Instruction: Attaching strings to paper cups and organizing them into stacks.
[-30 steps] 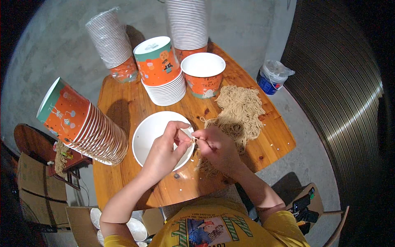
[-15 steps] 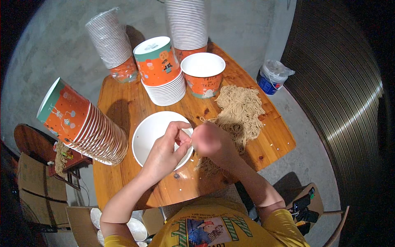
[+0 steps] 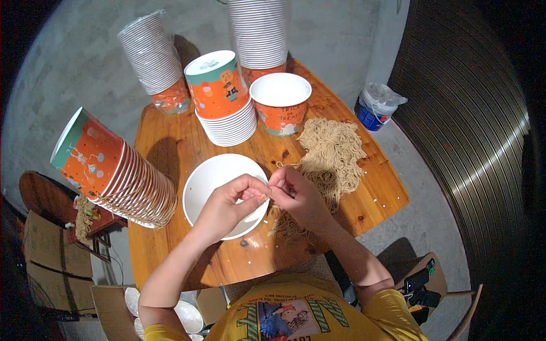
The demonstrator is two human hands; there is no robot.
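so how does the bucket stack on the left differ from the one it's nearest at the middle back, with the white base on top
The left stack has tan cord hanging along its rims, while the middle stack shows none. The left stack shows a longer run of rims than the middle stack. The left stack looks slanted in this fisheye view; the middle stack looks closer to upright. Both are upside down, orange with a green band.

Left grip (image 3: 224,207), right grip (image 3: 300,200) pinch cord (image 3: 265,197) over white bowl (image 3: 206,183); cord heap (image 3: 334,152) at right.
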